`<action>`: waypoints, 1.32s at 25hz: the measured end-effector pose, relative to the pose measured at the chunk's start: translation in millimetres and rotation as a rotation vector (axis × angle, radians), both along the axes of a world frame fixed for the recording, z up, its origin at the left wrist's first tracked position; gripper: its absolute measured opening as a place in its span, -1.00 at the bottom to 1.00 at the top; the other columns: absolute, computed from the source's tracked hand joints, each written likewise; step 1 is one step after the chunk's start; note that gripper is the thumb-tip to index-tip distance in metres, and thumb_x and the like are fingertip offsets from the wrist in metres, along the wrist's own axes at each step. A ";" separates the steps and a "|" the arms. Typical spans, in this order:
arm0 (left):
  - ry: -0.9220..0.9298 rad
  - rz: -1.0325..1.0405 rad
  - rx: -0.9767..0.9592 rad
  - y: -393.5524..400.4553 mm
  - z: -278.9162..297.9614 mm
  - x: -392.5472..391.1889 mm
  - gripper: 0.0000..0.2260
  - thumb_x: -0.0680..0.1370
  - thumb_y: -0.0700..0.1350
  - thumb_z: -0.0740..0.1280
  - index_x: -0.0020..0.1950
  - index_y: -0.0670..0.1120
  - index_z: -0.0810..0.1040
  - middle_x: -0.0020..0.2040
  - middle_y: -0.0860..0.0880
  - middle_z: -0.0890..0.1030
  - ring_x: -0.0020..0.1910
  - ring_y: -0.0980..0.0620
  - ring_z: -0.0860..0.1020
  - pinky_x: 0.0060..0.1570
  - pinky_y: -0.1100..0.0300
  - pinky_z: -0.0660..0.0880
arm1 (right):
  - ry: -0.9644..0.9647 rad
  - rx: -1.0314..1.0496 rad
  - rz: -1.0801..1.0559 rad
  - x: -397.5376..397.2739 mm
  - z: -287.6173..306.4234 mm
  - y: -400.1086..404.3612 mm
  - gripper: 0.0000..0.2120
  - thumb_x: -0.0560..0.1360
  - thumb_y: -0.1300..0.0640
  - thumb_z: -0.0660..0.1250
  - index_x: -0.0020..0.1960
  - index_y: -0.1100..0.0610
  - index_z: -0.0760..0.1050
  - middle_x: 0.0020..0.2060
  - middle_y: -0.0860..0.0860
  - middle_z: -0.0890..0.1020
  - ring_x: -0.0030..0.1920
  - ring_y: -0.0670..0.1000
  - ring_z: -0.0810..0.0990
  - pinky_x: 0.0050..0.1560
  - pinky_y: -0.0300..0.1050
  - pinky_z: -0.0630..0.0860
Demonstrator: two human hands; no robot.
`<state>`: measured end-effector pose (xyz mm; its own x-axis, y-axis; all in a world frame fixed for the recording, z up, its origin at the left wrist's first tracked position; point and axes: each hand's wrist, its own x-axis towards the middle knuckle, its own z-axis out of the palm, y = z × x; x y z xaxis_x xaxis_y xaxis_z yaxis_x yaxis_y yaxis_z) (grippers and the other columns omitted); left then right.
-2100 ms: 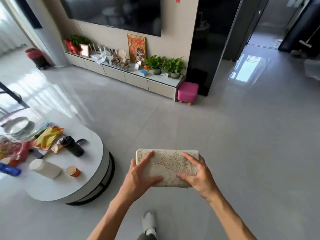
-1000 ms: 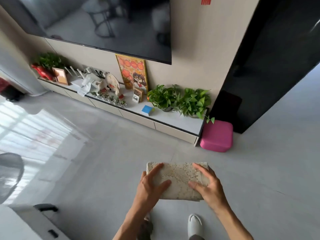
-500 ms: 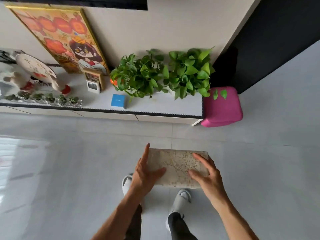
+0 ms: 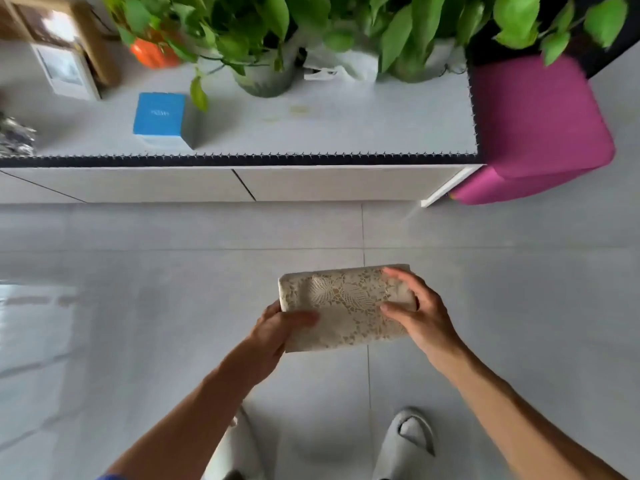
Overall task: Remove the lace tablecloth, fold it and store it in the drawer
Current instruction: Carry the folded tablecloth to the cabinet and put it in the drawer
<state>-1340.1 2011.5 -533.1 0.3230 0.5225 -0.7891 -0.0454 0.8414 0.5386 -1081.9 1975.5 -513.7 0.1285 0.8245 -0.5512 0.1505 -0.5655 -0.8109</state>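
Folded lace tablecloth point(image 4: 346, 306) held above the floor, in front of the closed drawer point(image 4: 346, 183). Left hand point(image 4: 273, 332) and right hand point(image 4: 420, 315) both grip its ends. Likely light, soft, floppy; best kept pinched at both ends.

Blue box point(image 4: 158, 114) — small white print, unreadable

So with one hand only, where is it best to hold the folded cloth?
Probably pinch the middle of the near long edge of the cloth, thumb on top, fingers beneath, coming from the body side. It is a flat, limp stack, so an end grip may let it sag open.
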 end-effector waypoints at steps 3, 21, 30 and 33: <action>0.083 -0.027 0.000 -2.6 -84.5 -5.5 -0.66 0.29 -0.27 0.48 0.05 -0.11 0.68 0.03 -0.18 0.71 0.02 -0.20 0.68 -0.15 0.06 0.62 | -0.001 -0.065 -0.002 -8.7 -95.3 -5.6 -0.50 0.41 0.29 0.48 0.16 -0.23 0.54 0.17 -0.18 0.57 -0.27 -0.31 0.57 -0.20 -0.49 0.44; 0.161 -0.450 0.351 75.0 -95.0 -46.8 -0.57 0.23 -0.28 0.47 0.07 -0.03 0.63 0.05 -0.16 0.70 0.02 -0.18 0.67 -0.04 -0.09 0.63 | 1.301 0.110 -0.881 -18.3 -200.0 195.2 -0.06 0.43 -0.52 0.01 0.60 0.00 -0.13 0.59 0.15 0.04 0.58 0.17 -0.01 0.51 0.27 -0.03; 0.348 -0.563 0.623 80.8 -72.8 -47.4 -0.63 0.21 -0.26 0.52 -0.03 -0.07 0.59 -0.10 -0.05 0.68 -0.09 -0.01 0.65 -0.11 0.08 0.60 | 1.152 0.038 -0.833 -3.2 -213.8 206.5 0.01 0.31 -0.61 0.06 0.48 0.10 0.26 0.42 0.02 0.38 0.34 0.10 0.40 0.46 0.30 0.10; 0.404 -0.664 0.836 79.7 -70.2 -35.7 -0.70 0.22 -0.22 0.51 -0.12 -0.12 0.51 -0.27 0.01 0.53 -0.29 0.13 0.49 -0.31 0.23 0.43 | 1.058 -0.011 -0.896 -8.5 -210.5 198.1 0.01 0.26 -0.65 0.01 0.37 0.11 0.36 0.31 0.01 0.42 0.18 0.01 0.45 0.37 0.19 0.21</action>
